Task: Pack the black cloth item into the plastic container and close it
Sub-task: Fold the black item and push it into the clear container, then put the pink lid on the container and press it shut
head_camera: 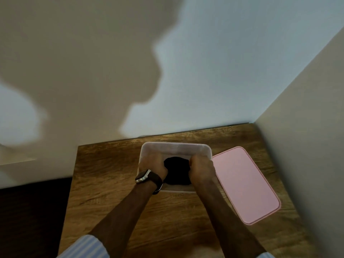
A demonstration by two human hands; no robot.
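Now both hands inside plastic container (176, 146): left hand (154, 165), right hand (202, 167) clenched on black cloth (176, 169), pressing down. Packing nearly done; pink lid (245, 183) on counter (104, 175) beside, unfitted.

The cloth item (177, 170) is black inside the translucent whitish container (175, 147). Right of the container lies a plain pink lid (245, 185). The surface (104, 175) shows brown wood grain; the sleeve (83, 247) has blue-and-white stripes.

wooden table (115, 183) in a corner — pale walls (204, 71), a big shadow (83, 62).
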